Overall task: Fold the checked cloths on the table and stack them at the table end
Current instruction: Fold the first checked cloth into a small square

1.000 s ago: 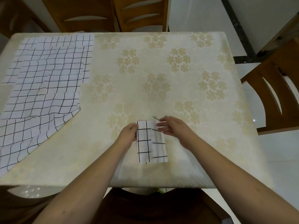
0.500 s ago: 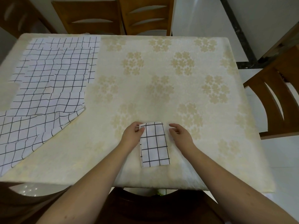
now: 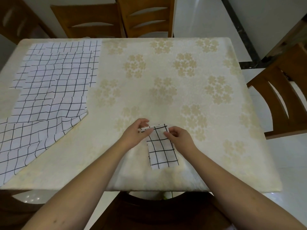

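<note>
A small folded checked cloth [image 3: 162, 149], white with black grid lines, lies near the front edge of the table [image 3: 166, 90]. My left hand [image 3: 135, 132] pinches its far left corner, which is lifted off the table. My right hand [image 3: 179, 136] pinches its far right corner. Several larger checked cloths [image 3: 48, 90] lie spread flat and overlapping on the left part of the table, the nearest one hanging over the left front edge.
The table wears a cream cover with pale flower prints. Two wooden chairs [image 3: 116, 19] stand at the far side, another wooden chair [image 3: 282, 97] at the right. A dark chair seat [image 3: 154, 211] sits below the front edge between my arms.
The small cloth went from a narrow strip to a wider folded rectangle. Both hands moved onto its far corners and now lift that far edge.
</note>
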A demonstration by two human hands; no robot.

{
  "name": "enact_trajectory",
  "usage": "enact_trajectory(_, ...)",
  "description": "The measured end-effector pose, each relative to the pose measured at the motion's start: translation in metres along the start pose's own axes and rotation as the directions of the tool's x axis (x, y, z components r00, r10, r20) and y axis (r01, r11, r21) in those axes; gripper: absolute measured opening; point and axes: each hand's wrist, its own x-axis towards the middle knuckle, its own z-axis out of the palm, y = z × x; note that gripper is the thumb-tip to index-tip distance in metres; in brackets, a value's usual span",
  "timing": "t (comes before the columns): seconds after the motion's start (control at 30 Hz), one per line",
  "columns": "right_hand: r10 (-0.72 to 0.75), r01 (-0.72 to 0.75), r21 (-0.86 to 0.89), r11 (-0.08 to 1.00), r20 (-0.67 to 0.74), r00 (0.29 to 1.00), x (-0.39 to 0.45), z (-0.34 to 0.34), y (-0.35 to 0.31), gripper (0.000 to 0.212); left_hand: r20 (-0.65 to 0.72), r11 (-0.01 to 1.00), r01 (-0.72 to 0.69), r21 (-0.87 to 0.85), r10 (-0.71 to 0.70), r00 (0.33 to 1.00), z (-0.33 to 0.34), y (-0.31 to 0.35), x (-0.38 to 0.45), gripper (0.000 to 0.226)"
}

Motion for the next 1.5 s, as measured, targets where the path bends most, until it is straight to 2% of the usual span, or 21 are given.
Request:
enact_trajectory(0.1,-0.075,0.078,-0.067,0.995,0.052,0.996,-0.004,-0.002,-0.007,0.013,0.121,0.966,-0.151,0.212,0.127,0.985,0.001,0.02,0.008,0.048)
enact_trajectory(0.2,-0.102,0.108,-0.131,0.986,0.052,0.993,-0.006,-0.003,-0.011,0.014,0.164,0.945,-0.174,0.277,0.132,0.978,0.003,0.03,0.014,0.026)
enact_trajectory(0.37,-0.064,0.083,-0.202,0.976,0.1,0.993,-0.008,-0.013,0.0,0.017,0.075,0.967,-0.134,0.217,0.12,0.99,0.001,0.033,0.012,0.01)
enact_trajectory(0.47,-0.053,0.087,-0.272,0.958,0.131,0.99,-0.01,-0.021,0.015,0.041,0.015,0.981,-0.073,0.179,0.072,0.997,-0.005,0.029,0.01,0.011)
enact_trajectory(0.57,-0.043,0.077,-0.269,0.96,0.128,0.991,-0.013,-0.033,0.027,0.051,-0.06,0.999,0.039,0.032,-0.037,0.998,-0.01,0.025,0.008,0.015)
enact_trajectory(0.63,0.023,-0.008,-0.13,0.991,0.113,0.993,-0.016,-0.04,0.03,0.049,-0.074,0.984,0.142,-0.108,-0.151,0.986,-0.012,0.022,0.004,0.018)
enact_trajectory(0.7,0.103,-0.113,0.104,0.988,0.099,0.99,-0.021,-0.046,0.028,0.041,-0.045,0.95,0.207,-0.235,-0.223,0.974,-0.011,0.016,-0.001,0.029)
enact_trajectory(0.77,0.155,-0.185,0.323,0.928,0.117,0.981,-0.029,-0.047,0.023,0.032,-0.021,0.903,0.255,-0.346,-0.279,0.96,-0.008,0.012,-0.009,0.036)
enact_trajectory(0.83,0.165,-0.238,0.472,0.849,0.191,0.968,-0.036,-0.046,0.022,0.014,-0.015,0.848,0.274,-0.453,-0.315,0.949,-0.005,0.013,-0.018,0.028)
enact_trajectory(0.93,0.186,-0.292,0.521,0.802,0.246,0.951,-0.049,-0.041,0.018,0.031,-0.031,0.788,0.271,-0.554,-0.345,0.938,0.004,0.012,-0.03,0.016)
enact_trajectory(1.07,0.206,-0.241,0.425,0.872,0.127,0.97,-0.062,-0.028,0.016,0.023,-0.066,0.786,0.274,-0.554,-0.369,0.927,0.011,0.007,-0.049,0.016)
enact_trajectory(1.13,0.201,-0.203,0.408,0.89,0.047,0.978,-0.067,-0.024,0.017,0.027,-0.019,0.811,0.298,-0.503,-0.356,0.934,0.008,0.005,-0.06,0.021)
enact_trajectory(1.2,0.192,-0.171,0.407,0.897,-0.011,0.981,-0.071,-0.024,0.014,0.035,0.064,0.851,0.313,-0.422,-0.317,0.946,0.003,0.004,-0.072,0.023)
enact_trajectory(1.3,0.182,-0.148,0.357,0.922,-0.063,0.981,-0.08,-0.027,0.009,0.065,0.128,0.889,0.289,-0.355,-0.26,0.957,-0.006,0.002,-0.09,0.02)
enact_trajectory(1.4,0.11,-0.077,0.28,0.957,-0.104,0.988,-0.101,-0.026,-0.002,0.053,0.107,0.879,0.253,-0.404,-0.229,0.967,-0.016,-0.002,-0.106,0.022)
enact_trajectory(1.5,0.105,-0.07,0.25,0.966,-0.131,0.986,-0.129,-0.019,-0.013,0.023,0.077,0.861,0.235,-0.45,-0.225,0.971,-0.027,-0.002,-0.123,0.028)
